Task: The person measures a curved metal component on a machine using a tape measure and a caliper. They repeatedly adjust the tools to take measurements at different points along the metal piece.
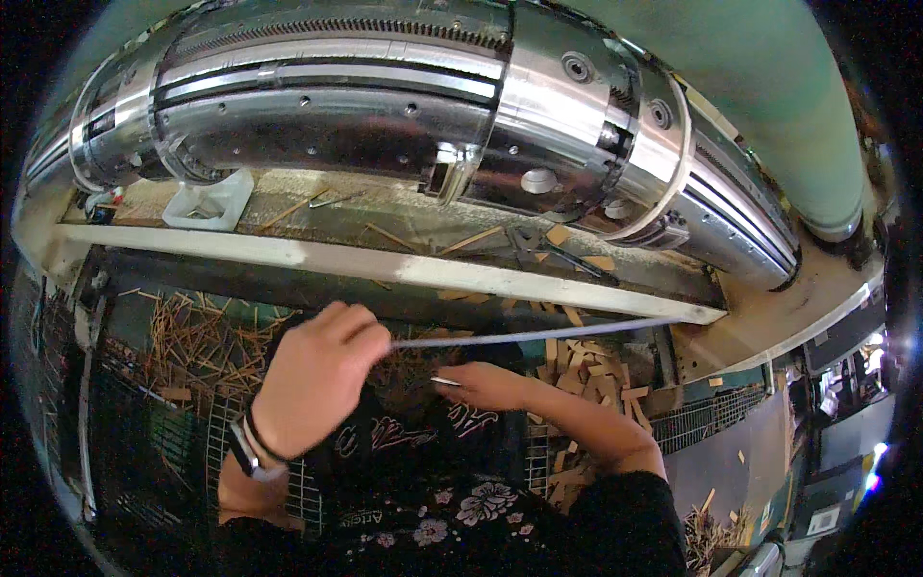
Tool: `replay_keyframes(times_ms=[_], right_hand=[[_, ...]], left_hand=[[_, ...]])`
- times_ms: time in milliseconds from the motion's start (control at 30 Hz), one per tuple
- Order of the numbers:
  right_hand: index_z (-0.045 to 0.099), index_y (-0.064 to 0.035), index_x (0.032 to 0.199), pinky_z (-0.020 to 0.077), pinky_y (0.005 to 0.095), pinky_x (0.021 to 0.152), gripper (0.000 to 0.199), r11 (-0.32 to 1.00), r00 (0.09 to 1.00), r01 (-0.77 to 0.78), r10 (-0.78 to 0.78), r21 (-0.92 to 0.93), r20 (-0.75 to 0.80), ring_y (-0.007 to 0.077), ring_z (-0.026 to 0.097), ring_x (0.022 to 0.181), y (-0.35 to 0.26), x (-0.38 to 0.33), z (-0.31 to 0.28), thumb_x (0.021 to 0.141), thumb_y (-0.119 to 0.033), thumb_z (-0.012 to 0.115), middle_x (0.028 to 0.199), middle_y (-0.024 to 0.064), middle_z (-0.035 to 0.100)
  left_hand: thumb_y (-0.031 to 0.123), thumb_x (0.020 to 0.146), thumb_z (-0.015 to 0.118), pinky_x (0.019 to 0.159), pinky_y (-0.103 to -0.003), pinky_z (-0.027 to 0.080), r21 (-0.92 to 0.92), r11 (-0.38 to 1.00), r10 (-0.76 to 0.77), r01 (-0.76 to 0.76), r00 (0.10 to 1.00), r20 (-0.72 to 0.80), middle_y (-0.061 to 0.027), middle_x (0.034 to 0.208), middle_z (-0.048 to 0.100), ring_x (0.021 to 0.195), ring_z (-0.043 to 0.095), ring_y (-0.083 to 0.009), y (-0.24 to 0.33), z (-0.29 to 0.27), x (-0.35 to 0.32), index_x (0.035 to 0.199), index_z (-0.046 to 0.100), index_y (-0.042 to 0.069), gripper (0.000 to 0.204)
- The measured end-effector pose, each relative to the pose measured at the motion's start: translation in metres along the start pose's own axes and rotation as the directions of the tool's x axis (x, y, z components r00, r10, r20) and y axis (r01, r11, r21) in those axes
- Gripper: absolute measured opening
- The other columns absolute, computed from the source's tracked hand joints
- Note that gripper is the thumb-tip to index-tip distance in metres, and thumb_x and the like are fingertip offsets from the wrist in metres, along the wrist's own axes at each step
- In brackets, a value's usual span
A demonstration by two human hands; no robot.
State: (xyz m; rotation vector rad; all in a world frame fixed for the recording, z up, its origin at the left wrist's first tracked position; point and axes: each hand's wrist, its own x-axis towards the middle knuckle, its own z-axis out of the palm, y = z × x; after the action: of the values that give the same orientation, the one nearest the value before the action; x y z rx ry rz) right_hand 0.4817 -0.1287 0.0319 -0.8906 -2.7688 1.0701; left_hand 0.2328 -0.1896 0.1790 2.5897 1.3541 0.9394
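Observation:
My left hand (322, 370), with a watch on its wrist, is raised in front of the machine, its fingers pinched together. From those fingers a long, thin, pale strip (529, 336) runs right, its far end near the right end of the white rail; its exact kind does not show. Lower and to the right, my right hand (486, 387) points leftward with its fingers closed. A small, pale, slim thing (444, 382) sticks out at its fingertips, mostly hidden. The two hands are apart.
A large metal cylinder (327, 106) with slots and bolt holes spans the top. Below it stretch a white rail (385, 264) and a ledge with hand tools (577, 260) and a white plastic tub (207, 204). Cardboard scraps (591, 380) and thin strips (207, 337) lie beneath.

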Motion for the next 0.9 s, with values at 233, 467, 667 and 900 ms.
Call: replay_keyframes(times_ms=[233,467,667,900], right_hand=[[0.052,-0.0062,0.095,0.0491,0.0438,0.057,0.019,0.935,0.975,-0.084,0.005,-0.344,-0.224,0.0362,0.059,0.07,-0.07,-0.109,-0.104,0.087,-0.023,0.053,0.086,0.0148,0.058],[0.051,-0.0018,0.101,0.047,0.0437,0.068,0.031,0.633,0.565,-0.501,-0.278,-0.591,-0.777,0.0383,0.055,0.082,-0.119,-0.092,-0.241,0.07,0.002,0.051,0.091,0.0183,0.053],[0.046,-0.0027,0.089,0.0448,0.0434,0.068,0.021,0.498,0.109,-0.787,-0.467,-0.363,-0.877,0.0355,0.053,0.084,-0.063,-0.017,-0.278,0.079,-0.015,0.059,0.089,0.0165,0.051],[0.046,-0.0039,0.098,0.0338,0.0463,0.078,0.039,0.515,-0.112,-0.836,-0.496,-0.189,-0.861,0.0352,0.044,0.093,-0.047,0.01,-0.26,0.064,-0.006,0.064,0.099,0.0168,0.047]], left_hand=[[0.012,0.081,0.053,0.073,-0.04,0.046,-0.164,0.983,0.087,-0.079,0.995,0.039,-0.0139,0.086,0.056,0.083,0.054,-0.034,-0.128,0.117,0.024,0.088,0.055,0.002,0.012],[0.008,0.077,0.056,0.088,-0.045,0.037,0.221,0.965,0.127,-0.141,0.989,0.078,-0.0112,0.104,0.051,0.103,0.045,-0.0306,-0.145,0.192,0.053,0.077,0.059,0.005,0.004],[0.0,0.072,0.058,0.094,-0.049,0.031,0.103,0.981,0.175,-0.167,0.982,-0.071,-0.0153,0.108,0.049,0.107,0.043,-0.0338,-0.148,0.22,0.079,0.073,0.061,0.003,0.004],[-0.001,0.071,0.057,0.091,-0.047,0.031,0.123,0.967,0.21,-0.221,0.973,0.096,-0.015,0.096,0.051,0.097,0.047,-0.0314,-0.16,0.228,0.085,0.073,0.06,0.003,0.005]])
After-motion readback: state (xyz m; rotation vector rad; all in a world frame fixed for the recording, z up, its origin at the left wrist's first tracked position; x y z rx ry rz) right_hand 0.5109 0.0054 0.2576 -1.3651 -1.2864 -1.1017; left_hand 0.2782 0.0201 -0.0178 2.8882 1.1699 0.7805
